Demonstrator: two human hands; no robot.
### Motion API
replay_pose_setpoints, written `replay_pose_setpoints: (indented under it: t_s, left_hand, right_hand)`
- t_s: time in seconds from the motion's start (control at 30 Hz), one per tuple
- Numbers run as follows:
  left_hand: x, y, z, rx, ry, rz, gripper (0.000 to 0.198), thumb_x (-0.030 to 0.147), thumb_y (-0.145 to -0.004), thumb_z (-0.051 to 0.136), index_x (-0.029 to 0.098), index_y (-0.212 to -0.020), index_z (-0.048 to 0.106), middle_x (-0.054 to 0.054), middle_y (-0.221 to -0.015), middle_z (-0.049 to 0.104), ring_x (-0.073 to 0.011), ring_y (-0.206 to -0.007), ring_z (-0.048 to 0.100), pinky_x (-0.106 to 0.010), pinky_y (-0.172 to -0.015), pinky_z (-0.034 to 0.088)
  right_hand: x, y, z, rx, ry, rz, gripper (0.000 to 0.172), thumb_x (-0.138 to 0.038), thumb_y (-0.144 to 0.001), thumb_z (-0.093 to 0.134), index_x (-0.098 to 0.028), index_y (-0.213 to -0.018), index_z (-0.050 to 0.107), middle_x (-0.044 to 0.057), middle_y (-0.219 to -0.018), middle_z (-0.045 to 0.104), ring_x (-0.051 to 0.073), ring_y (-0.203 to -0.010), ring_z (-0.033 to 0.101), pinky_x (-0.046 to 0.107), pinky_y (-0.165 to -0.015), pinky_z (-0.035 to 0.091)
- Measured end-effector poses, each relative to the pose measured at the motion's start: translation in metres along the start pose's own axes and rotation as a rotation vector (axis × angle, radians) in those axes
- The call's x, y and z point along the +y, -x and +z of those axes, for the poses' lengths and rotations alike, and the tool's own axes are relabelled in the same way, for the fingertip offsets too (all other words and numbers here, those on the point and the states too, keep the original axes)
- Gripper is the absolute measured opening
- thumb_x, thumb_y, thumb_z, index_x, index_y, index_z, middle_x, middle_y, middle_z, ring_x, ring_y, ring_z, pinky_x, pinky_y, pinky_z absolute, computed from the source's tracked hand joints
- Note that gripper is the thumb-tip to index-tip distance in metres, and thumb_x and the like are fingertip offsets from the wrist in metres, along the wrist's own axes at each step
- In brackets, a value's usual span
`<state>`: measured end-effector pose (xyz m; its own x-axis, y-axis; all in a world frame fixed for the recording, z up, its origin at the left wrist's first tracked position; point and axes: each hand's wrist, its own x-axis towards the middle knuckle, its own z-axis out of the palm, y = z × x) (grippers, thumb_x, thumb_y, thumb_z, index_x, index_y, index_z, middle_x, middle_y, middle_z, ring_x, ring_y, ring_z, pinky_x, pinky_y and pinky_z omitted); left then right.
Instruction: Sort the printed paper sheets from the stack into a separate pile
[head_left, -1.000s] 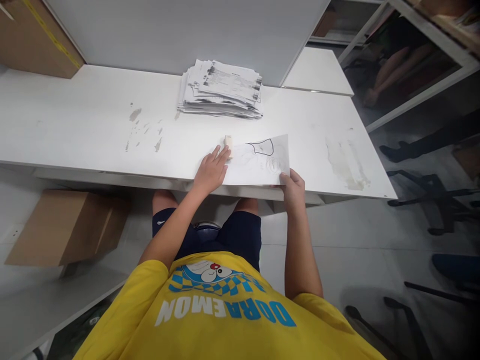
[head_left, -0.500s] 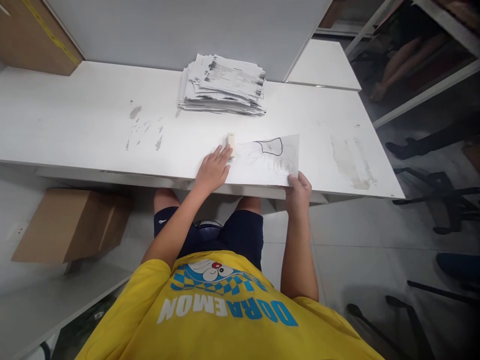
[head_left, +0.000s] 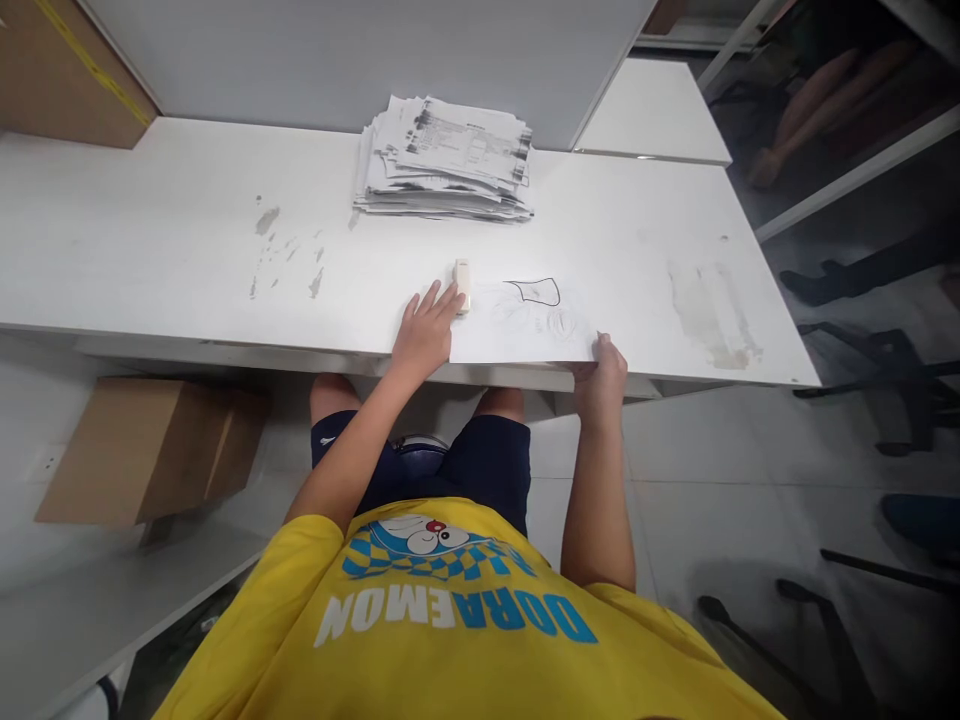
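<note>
My left hand [head_left: 426,332] lies on the desk with its fingers spread, at the left end of a sheet of paper [head_left: 495,342]. Its fingertips touch a small cream oblong block [head_left: 463,285], whose kind I cannot make out. Black outlines and faint sketch lines mark the sheet, which rests flat along the desk's front edge. At the sheet's near right corner is my right hand [head_left: 604,375], closed, thumb on top and fingers at the desk edge below, pinching the paper. The fingers' undersides are hidden.
A thick stack of printed papers [head_left: 450,165] stands at the back of the white desk [head_left: 187,230], against a grey panel [head_left: 360,60]. Cardboard boxes are at the back left [head_left: 67,75] and below the desk [head_left: 112,450]. Chair legs and another person's leg [head_left: 814,110] show at right.
The sheet's right side, lifted half a second ago, has come down flat onto the desk. My right thumb now sits at its corner. My left hand stays by the cream block.
</note>
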<state>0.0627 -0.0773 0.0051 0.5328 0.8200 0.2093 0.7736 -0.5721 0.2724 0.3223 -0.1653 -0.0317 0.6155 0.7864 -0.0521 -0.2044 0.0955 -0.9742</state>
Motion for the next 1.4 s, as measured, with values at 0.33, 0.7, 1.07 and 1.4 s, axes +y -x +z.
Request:
replay_pose_setpoints:
  t_s: [0.33,0.7,1.07,1.4]
  left_hand:
    - [-0.001,0.0,0.002,0.008,0.029,0.019,0.063,0.0,-0.09,0.035,0.017,-0.15,0.045,-0.005,-0.158,0.046,-0.022,-0.153,0.033,-0.047,-0.123,0.032]
    - [-0.005,0.005,0.003,-0.013,0.02,0.045,0.058,0.009,-0.093,0.042,0.016,-0.151,0.045,-0.008,-0.159,0.044,-0.0238,-0.151,0.035,-0.045,-0.122,0.033]
    - [-0.008,0.007,0.004,0.033,0.127,-0.008,0.055,0.007,-0.094,0.038,0.021,-0.147,0.05,-0.001,-0.153,0.053,-0.0211,-0.147,0.043,-0.042,-0.118,0.038]
    - [-0.005,0.013,0.004,0.066,-0.022,0.02,0.059,0.015,-0.093,0.048,0.017,-0.152,0.043,-0.008,-0.16,0.043,-0.0297,-0.149,0.038,-0.045,-0.115,0.042]
  right_hand:
    - [-0.004,0.03,0.039,0.24,0.864,-0.774,0.056,-0.048,-0.101,0.031,-0.018,-0.145,0.05,0.017,-0.158,0.039,0.033,-0.152,0.029,0.064,-0.12,0.026]
    - [0.021,0.036,0.121,-0.572,1.069,-0.819,0.058,-0.039,-0.105,0.025,-0.013,-0.155,0.04,0.014,-0.156,0.046,0.027,-0.15,0.035,0.048,-0.119,0.038]
    - [0.04,0.04,0.113,-0.415,1.054,-1.057,0.051,-0.031,-0.104,0.036,-0.014,-0.151,0.047,0.013,-0.149,0.055,0.028,-0.146,0.043,0.046,-0.112,0.043]
    - [0.037,0.041,0.118,-0.403,1.007,-0.997,0.047,-0.03,-0.103,0.036,-0.014,-0.141,0.059,0.014,-0.143,0.06,0.027,-0.134,0.056,0.043,-0.105,0.049]
